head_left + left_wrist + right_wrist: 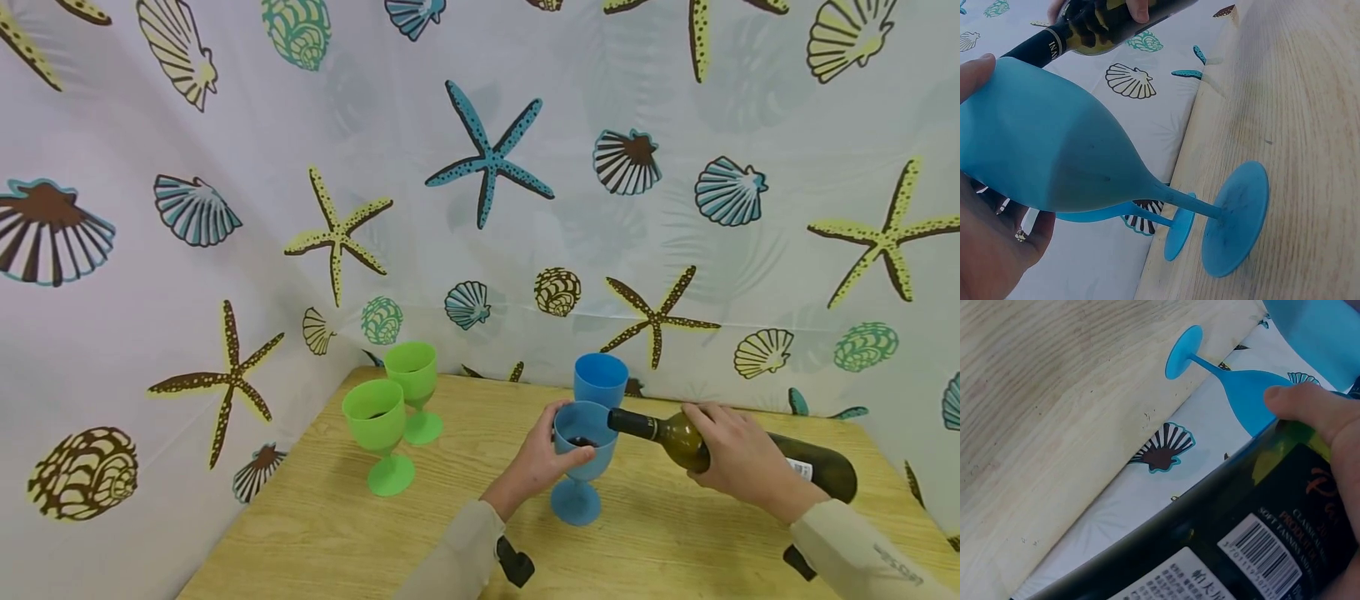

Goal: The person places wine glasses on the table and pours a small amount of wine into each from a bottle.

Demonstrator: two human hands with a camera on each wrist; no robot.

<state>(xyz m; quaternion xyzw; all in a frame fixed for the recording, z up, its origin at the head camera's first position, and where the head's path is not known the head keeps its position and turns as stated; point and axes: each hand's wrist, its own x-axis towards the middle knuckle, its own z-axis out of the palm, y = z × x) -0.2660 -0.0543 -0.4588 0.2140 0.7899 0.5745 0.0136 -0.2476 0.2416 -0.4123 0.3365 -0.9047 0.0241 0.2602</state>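
My left hand (534, 460) holds the bowl of the nearer blue goblet (1085, 144), which stands upright on the table with dark liquid inside. A dark green wine bottle (681, 442) lies tipped in my right hand (738, 460), gripped round its shoulder and body. Its black neck (633, 423) points left, with the mouth at the goblet's rim. Whether liquid is flowing out I cannot tell. Just behind stands another blue goblet (602, 373), partly hidden by the nearer one. Pale labels and a barcode (1260, 556) show on the bottle in the right wrist view.
Two green goblets stand on the table's left side, the nearer one (377, 429) and the farther one (412, 377), both with dark contents. A wooden table (315, 533) carries everything. Behind and to the left hangs a white curtain (420, 258) printed with shells and starfish.
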